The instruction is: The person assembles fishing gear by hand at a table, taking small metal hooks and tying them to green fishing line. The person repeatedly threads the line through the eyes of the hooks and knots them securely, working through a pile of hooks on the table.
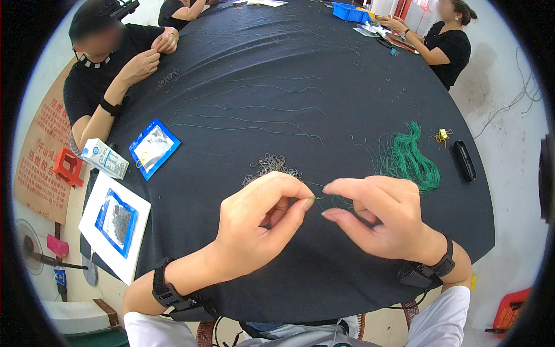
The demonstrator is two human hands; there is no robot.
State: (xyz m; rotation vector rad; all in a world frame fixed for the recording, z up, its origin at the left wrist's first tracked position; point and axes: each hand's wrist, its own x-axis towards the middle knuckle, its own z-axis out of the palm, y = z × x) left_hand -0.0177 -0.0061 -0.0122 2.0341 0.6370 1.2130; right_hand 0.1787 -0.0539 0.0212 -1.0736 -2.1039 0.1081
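bright, diffuse illumination; pale sheen on far folds of the tablecloth (217,159); fisheye bowing and black vignetting at margins.

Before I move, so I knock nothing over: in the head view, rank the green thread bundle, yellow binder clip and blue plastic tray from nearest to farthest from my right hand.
1. Green thread bundle: just beyond the right hand, slightly to its right.
2. Yellow binder clip: farther right, past the bundle.
3. Blue plastic tray: far ahead, near the picture's top.
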